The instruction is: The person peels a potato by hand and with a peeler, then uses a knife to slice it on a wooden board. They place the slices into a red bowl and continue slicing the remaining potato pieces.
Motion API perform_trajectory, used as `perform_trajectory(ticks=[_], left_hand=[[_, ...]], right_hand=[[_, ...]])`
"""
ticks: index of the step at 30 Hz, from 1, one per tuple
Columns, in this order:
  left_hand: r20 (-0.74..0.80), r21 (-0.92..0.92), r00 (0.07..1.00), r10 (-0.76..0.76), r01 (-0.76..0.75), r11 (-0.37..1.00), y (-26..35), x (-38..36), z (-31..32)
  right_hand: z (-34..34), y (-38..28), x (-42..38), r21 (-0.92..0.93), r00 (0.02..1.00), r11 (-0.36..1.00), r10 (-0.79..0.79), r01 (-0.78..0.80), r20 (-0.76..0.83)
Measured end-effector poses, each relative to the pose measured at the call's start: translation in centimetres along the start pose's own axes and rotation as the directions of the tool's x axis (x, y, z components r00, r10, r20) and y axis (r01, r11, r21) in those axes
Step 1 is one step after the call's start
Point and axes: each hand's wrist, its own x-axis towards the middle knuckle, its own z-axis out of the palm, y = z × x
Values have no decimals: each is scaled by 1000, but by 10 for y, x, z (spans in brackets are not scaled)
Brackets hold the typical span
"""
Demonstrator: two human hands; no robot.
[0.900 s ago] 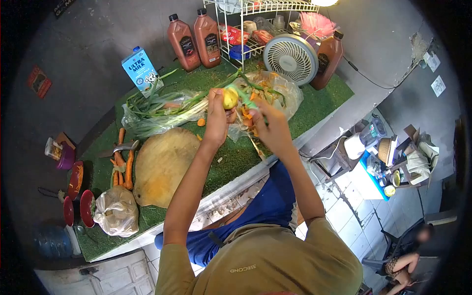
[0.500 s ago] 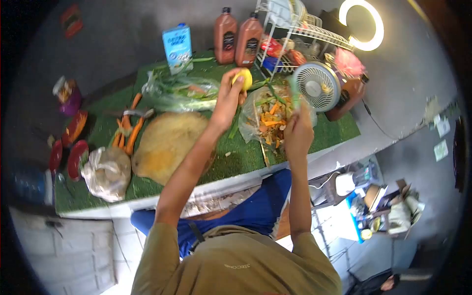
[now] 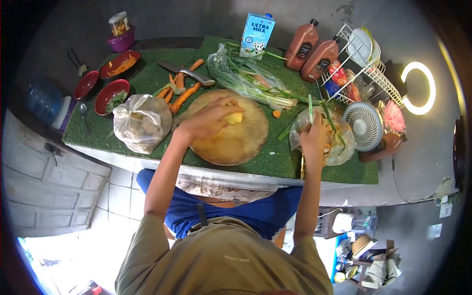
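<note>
My left hand [image 3: 209, 119] grips a peeled yellow potato [image 3: 233, 118] just above the round wooden chopping board [image 3: 231, 147]. Over the clear plastic bag of peelings [image 3: 344, 151], my right hand [image 3: 313, 135] is closed round a tool with a light green upper part [image 3: 310, 107]; its lower part is hidden by the fingers. Carrots [image 3: 184, 98] and a knife [image 3: 189, 73] lie behind the board on its left. A plastic bag of spring onions [image 3: 250, 81] rests behind the board.
A tied plastic bag [image 3: 140, 123] and red bowls [image 3: 112, 96] sit on the left. At the back are a milk carton [image 3: 258, 37] and two sauce bottles [image 3: 302, 44]. On the right stand a dish rack [image 3: 383, 81] and a small fan [image 3: 363, 126].
My left hand has brought the potato from near the peelings bag to over the board. My right hand has lowered with the tool. The view has turned leftward.
</note>
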Motion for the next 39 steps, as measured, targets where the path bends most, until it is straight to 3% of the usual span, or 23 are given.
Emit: perform_trajectory(ticks=[2,5,9,12,13,15,16,21,24,25,28,31,34,37,39], left_hand=[[66,-30,998,10,-8,1000,-16,-10,8],[27,-150,996,-87,90,985,-9,-18,8],[-165,-45,968,-190,185,982,-8,-20,21],[-225,-51,951,-211,204,978,-18,-24,33],[-229,-51,952,-204,198,979,-15,-26,33],[-240,-22,960,-142,141,990,-13,-26,32],[-238,15,965,-114,121,993,-17,-26,31],[-214,-54,966,-145,136,989,-6,-28,27],[-214,-103,970,-116,96,990,-12,-31,28],[-214,-104,969,-121,100,990,-14,-31,27],[-216,-105,970,-107,86,991,-20,-30,31],[-239,-74,970,-46,29,997,-26,-30,34],[-248,-10,968,-29,27,1000,-30,-30,34],[-222,15,973,-54,58,998,-24,-30,33],[-206,43,977,-55,65,997,-19,-29,32]], right_hand=[[23,14,16,-107,998,994,-35,28,-62],[28,16,25,-192,987,976,-125,103,-106],[-8,-12,6,-279,965,940,-235,196,-115],[-34,-14,-35,9,958,982,-182,189,-223],[-37,-11,-51,36,986,996,-81,87,-145],[-42,5,-82,50,988,987,155,-154,-12],[-33,21,-94,-50,995,999,13,-18,-95],[-29,11,-118,-103,983,981,170,-163,68],[-25,10,-110,-205,998,978,55,-48,30],[-20,6,-102,-182,994,983,-50,32,-97],[-25,-32,-63,21,989,994,-106,109,-99],[-19,-50,-10,62,954,957,-274,282,-119],[-11,-117,24,289,924,878,-364,382,-117],[29,-191,53,487,830,742,-555,461,60],[91,-219,83,390,676,699,-703,599,221]])
